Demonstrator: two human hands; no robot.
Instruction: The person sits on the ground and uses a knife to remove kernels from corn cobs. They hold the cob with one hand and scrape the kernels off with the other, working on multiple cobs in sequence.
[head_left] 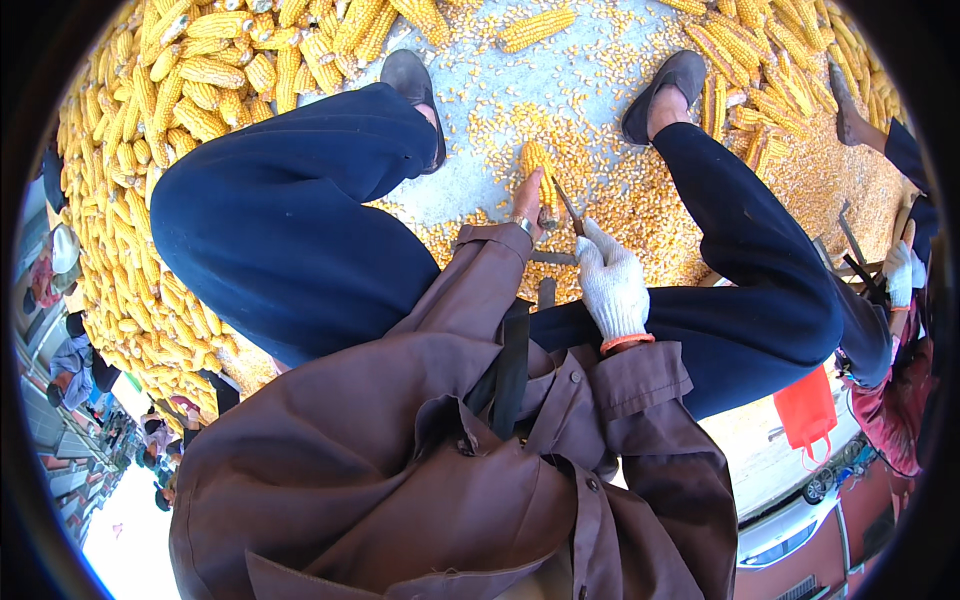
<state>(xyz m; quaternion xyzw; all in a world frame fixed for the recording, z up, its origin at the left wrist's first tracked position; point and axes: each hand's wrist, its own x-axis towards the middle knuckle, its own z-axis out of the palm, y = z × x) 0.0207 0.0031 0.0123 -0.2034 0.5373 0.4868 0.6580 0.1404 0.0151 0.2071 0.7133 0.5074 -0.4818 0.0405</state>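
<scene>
My left hand, bare with a watch at the wrist, is closed round an ear of corn, held upright between my legs. In a white knitted glove, my right hand grips a thin pointed metal tool that looks like a screwdriver or awl. The tool's shaft slants up to the left, and its tip meets the right side of the ear. Loose yellow kernels lie spread on the ground below both hands.
A big heap of corn ears rises on the left. More ears are piled at the far right, and one single ear lies ahead. At the right edge, a co-worker's gloved hand shows near a red bag.
</scene>
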